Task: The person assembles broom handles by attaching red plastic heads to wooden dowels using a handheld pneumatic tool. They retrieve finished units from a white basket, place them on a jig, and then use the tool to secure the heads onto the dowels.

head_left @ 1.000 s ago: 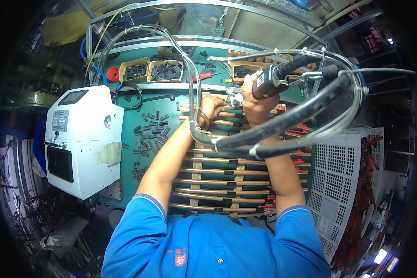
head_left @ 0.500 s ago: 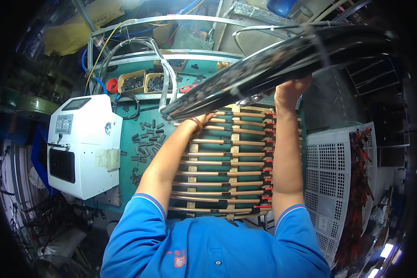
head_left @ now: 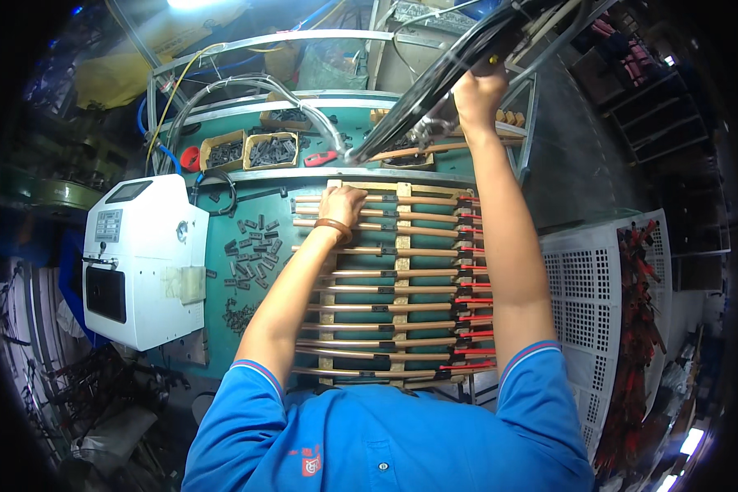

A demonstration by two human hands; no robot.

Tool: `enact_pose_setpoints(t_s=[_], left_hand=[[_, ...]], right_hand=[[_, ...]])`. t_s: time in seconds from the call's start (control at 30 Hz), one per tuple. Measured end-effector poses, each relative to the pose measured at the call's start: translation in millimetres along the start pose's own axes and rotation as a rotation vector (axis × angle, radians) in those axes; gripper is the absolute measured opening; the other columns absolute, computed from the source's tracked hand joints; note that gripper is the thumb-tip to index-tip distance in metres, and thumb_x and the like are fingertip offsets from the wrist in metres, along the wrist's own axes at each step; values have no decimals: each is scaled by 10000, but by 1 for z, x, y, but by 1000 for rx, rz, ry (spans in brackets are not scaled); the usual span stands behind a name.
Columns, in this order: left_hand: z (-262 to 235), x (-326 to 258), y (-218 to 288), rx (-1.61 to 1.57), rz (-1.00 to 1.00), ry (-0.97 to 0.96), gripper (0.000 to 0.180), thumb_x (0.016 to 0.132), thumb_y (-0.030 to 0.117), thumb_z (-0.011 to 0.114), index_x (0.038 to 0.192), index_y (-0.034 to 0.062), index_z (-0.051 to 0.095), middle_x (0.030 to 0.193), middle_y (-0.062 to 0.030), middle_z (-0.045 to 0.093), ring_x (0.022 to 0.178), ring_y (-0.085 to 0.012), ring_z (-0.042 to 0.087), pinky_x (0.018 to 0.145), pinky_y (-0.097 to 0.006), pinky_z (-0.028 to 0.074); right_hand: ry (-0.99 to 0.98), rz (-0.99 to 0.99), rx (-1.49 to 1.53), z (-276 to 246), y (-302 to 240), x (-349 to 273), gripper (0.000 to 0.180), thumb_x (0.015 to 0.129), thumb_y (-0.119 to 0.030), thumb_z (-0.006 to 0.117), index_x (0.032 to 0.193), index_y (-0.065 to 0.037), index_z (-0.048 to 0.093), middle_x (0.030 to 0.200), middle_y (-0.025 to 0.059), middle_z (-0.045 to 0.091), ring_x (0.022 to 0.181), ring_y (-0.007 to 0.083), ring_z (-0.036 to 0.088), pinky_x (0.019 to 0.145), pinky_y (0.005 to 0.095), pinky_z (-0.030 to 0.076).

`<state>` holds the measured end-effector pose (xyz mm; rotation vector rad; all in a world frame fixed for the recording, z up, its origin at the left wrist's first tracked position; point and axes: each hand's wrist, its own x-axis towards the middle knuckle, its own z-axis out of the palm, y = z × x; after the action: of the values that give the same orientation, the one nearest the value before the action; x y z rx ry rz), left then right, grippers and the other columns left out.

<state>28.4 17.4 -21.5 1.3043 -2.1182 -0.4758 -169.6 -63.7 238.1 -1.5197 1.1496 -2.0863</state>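
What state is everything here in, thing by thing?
Copper-coloured rods: lying side by side across slats
Left hand: at the farthest ones, grip unclear
Right hand: closed around a cabled tool
Cardboard boxes: open, holding dark parts
Black pieces: scattered loose
Red-handled tool: lying down
White machine: standing upright

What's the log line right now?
left hand: at far rods | right hand: raised, holding tool | black parts: left of rods

I wear a bright blue shirt (head_left: 443, 435) with 2 short sleeves, each hem edged in thin reddish and pale stripes. On my left chest sits a red emblem (head_left: 311, 466) with small red marks beside it. 1 small round button (head_left: 384, 466) shows on the front. A brown bracelet (head_left: 334, 225) rings my left wrist.
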Motion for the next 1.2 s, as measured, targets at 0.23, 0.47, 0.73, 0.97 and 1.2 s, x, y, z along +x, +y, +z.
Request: enact_pose_setpoints(t_s=[0.23, 0.47, 0.73, 0.97, 1.2], left_hand=[[1, -12, 8, 66, -49, 81, 135, 833, 167, 625, 950, 149, 690, 973, -28, 660, 978, -232, 595, 949, -425, 376], [-25, -48, 42, 70, -89, 238, 286, 744, 80, 683, 1026, 127, 661, 1069, -64, 638, 1052, -262, 568, 964, -441, 383], [-26, -199, 209, -1229, -414, -763, 248, 885, 108, 631, 1117, 20, 638, 1041, -91, 669, 980, -151, 615, 852, -289, 500], [46, -261, 239, -849, -324, -1367, 504, 895, 346, 616, 1233, -23, 558, 1160, -183, 615, 1089, -254, 578, 929, -320, 444], [54, -290, 250, -1411, -1342, -960, 600, 820, 416, 703, 1160, -58, 562, 1116, -140, 616, 1038, -207, 565, 931, -343, 437]], right_hand=[[40, 33, -112, 13, 71, 36, 278, 753, -169, 714, 847, -6, 510, 614, 87, 637, 512, 170, 641, 504, 282, 510], [34, 20, -237, 7, 106, 35, 276, 768, -212, 698, 932, -19, 590, 795, 126, 674, 788, 265, 668, 724, 362, 506], [-93, -39, -445, -68, 83, -50, 586, 707, -246, 803, 1161, -22, 507, 987, 112, 606, 928, 226, 594, 818, 360, 485], [-994, 240, -823, -200, -25, -226, 515, 746, -191, 720, 1192, -47, 506, 1166, 151, 535, 1108, 343, 518, 935, 419, 438], [-1060, 17, -879, -205, -17, -214, 541, 730, -189, 736, 1202, -46, 514, 1228, 152, 513, 1159, 326, 482, 990, 407, 399]])
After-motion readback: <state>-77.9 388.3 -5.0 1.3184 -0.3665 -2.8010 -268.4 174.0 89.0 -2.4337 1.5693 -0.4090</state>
